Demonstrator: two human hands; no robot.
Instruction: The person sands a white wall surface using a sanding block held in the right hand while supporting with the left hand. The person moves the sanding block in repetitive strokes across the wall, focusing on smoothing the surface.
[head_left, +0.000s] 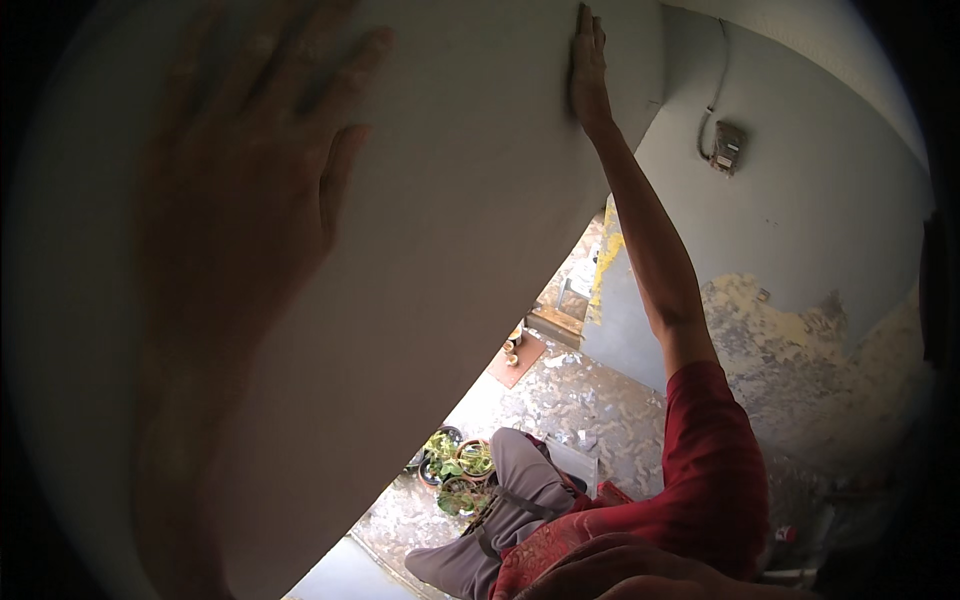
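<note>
A broad, plain grey surface (450, 187), perhaps a wall or a large panel, fills the left and middle of the view and ends in a slanting edge. My left hand (247, 157) is large, dark and blurred close to the camera, its back towards me and its fingers spread in front of this surface; whether it touches is unclear. Farther off, my right hand (590, 71) lies flat against the same surface near its upper right part, arm stretched out and fingers straight. Neither hand shows an object in it. The right arm has a red sleeve (712, 442).
Behind my right arm stands a grey wall (795, 202) with peeling paint and an electrical box (727, 146) on a conduit. Below are potted plants (457, 469), a reddish board (517, 364) with small containers, a wooden step (556, 322) and a paint-spotted floor (592, 390).
</note>
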